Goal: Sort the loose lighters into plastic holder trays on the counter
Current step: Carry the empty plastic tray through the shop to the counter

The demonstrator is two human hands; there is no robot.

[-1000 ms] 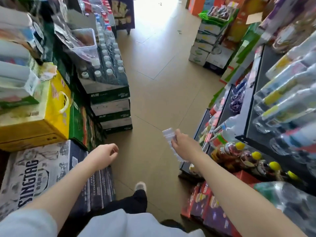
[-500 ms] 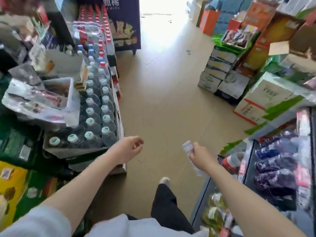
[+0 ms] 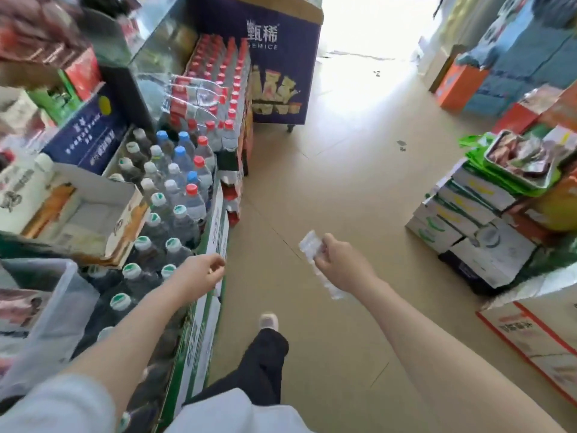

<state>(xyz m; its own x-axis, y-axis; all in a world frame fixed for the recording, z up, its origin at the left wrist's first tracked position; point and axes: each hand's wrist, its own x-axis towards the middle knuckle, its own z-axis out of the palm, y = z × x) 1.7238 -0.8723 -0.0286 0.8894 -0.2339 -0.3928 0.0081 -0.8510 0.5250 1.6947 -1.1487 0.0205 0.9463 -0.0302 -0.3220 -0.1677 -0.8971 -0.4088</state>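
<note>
The right hand grasps a clear plastic holder tray above the floor; its fingers hide the tray's middle, and the compartments are too blurred to resolve. The tray's long axis runs from upper left to lower right. The left hand is loosely curled, holding nothing, beside crated water bottles. A purple display box reads "GEMICE".
</note>
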